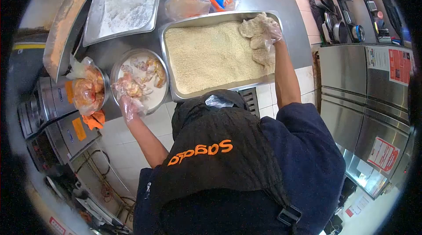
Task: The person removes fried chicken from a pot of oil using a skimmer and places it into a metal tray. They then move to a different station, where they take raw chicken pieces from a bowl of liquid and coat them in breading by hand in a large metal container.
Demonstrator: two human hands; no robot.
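Observation:
My left hand (131, 106), in a clear plastic glove, grips a raw chicken piece (126, 86) at the front left of a round metal bowl (165, 81). Milky liquid and more chicken pieces (154, 70) fill the bowl. At the far right corner of a deep metal tray (165, 54) of pale breadcrumbs (215, 54), my gloved right hand (273, 32) holds a crumb-coated chicken piece (255, 26). Other coated pieces (263, 55) lie below it along the tray's right side. The fingers of both hands are partly hidden by chicken and glove.
Behind the bowl is a tray of white flour (129, 4), with a narrow pan (66, 28) left of it. Bagged orange-coloured chicken (88, 87) stands beside the bowl. Plastic bags (193, 1) lie behind the crumb tray. Steel fridge doors (343, 72) and shelved pans are at right.

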